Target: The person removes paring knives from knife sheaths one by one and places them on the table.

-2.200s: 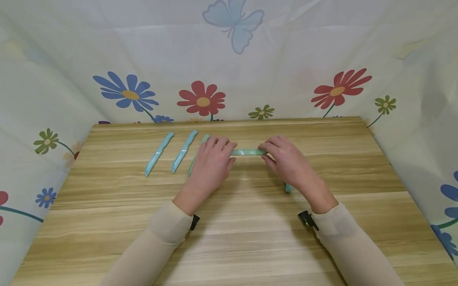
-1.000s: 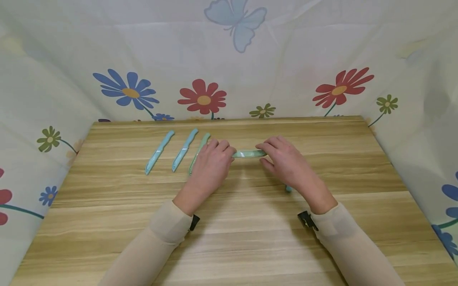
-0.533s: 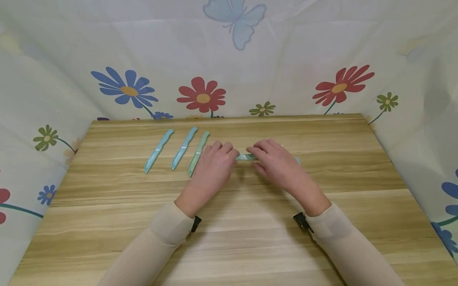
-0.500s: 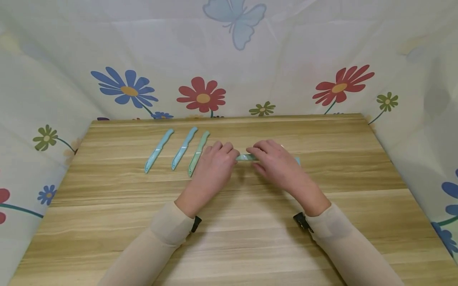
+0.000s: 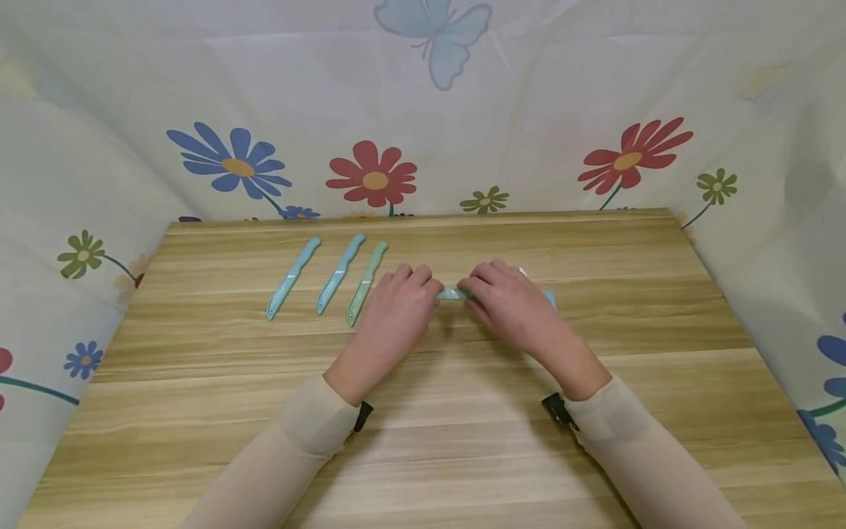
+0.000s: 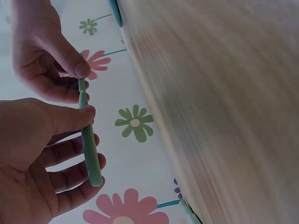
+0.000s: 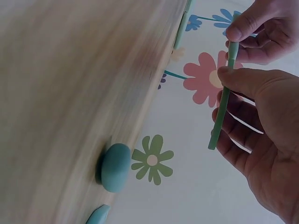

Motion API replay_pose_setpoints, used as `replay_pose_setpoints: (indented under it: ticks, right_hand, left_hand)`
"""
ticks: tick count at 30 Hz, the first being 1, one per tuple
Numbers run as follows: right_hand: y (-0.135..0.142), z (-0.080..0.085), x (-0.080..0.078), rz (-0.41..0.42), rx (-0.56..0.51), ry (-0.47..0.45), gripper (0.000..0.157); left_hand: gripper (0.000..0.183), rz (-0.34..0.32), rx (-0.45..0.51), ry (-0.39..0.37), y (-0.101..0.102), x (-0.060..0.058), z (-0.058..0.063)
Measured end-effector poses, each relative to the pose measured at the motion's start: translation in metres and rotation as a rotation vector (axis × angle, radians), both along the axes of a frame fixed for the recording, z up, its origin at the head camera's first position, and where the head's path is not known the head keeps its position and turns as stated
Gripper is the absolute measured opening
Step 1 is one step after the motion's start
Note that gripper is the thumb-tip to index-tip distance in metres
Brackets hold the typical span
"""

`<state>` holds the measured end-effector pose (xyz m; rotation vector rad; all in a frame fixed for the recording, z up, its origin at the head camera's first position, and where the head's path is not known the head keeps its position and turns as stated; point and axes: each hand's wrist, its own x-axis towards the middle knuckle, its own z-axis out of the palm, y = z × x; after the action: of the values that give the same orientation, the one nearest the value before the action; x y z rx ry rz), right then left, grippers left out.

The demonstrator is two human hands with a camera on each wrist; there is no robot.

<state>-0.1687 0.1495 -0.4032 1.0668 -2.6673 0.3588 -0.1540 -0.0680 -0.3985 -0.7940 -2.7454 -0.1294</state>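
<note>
Both hands hold a green knife [image 5: 453,294] level above the wooden table. My left hand [image 5: 402,305] pinches its handle [image 6: 91,156] between thumb and fingers. My right hand [image 5: 512,301] grips the blade end, which looks sheathed [image 7: 220,119], with thumb and fingers close to the left hand. Only a short stretch of knife shows between the hands in the head view. Left of them lie a green knife [image 5: 366,284] and two blue knives, one in the middle [image 5: 340,275] and one at the far left [image 5: 294,279], side by side and slanted.
Partly hidden behind my right hand is a light blue piece [image 5: 551,297] on the table [image 5: 449,441]. The right wrist view shows a rounded teal end [image 7: 116,168] and another teal piece [image 7: 98,214]. Flower-printed cloth [image 5: 542,147] surrounds the table's back and sides.
My right hand has shifted left along the knife, closer to my left hand, so less of it shows. The light blue piece has come into view on the right. The knives on the table stay put.
</note>
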Motion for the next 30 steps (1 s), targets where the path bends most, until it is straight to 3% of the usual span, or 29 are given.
replay_pose_setpoints:
  ticks: [30]
  right_hand:
    - [0.0014, 0.0002, -0.0004, 0.030, -0.014, -0.021, 0.022]
  left_hand:
    - [0.012, -0.011, 0.004, -0.029, 0.0000, 0.0011, -0.0014]
